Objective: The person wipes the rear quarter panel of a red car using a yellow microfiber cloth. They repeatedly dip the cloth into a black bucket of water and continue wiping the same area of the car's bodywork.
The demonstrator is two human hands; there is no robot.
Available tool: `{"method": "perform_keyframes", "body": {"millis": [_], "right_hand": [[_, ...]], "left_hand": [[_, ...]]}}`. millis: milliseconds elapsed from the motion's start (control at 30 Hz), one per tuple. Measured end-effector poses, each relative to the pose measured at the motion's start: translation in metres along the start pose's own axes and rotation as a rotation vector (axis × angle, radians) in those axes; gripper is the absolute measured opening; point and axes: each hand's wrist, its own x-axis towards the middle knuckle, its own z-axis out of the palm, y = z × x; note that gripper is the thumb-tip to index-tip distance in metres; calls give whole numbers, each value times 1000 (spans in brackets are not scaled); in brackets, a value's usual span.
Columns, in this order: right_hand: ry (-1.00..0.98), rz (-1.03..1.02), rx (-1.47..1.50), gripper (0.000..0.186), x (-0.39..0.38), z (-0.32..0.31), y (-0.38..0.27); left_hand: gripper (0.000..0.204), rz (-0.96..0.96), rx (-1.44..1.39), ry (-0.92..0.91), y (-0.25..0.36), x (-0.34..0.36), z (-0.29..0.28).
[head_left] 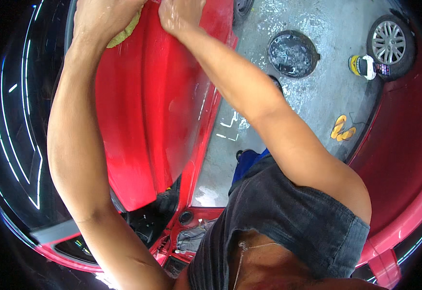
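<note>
My left hand (105, 18) is at the top of the view over a wet red car body panel (128, 111), its fingertips cut off by the edge. A yellow-green cloth (128, 33) shows beside and under that hand, which seems to grip it. To its right, my right hand (182, 15) is closed near the panel's edge, wet over the knuckles. A sliver of something red or pink shows between the hands, too little to name. Whatever the right hand holds, if anything, is hidden. Both forearms stretch forward over the panel.
On the wet grey floor stands a black bucket of water (293, 57). Yellow flip-flops (342, 129) lie farther right. A yellow-and-white container (362, 66) is beside a wheel (389, 42) of another red car (397, 159). Dark glossy glass (22, 130) lies at left.
</note>
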Motion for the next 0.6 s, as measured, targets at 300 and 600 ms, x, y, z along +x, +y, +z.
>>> {"method": "perform_keyframes", "body": {"millis": [300,600], "right_hand": [[-430,-238,54,72,-389,-57,-20],[-376,-338,46,72,-469,-58,-2]], "left_hand": [[34,-14,388,55,-97,-217,28],[29,-73,300,29,-66,-211,24]]}}
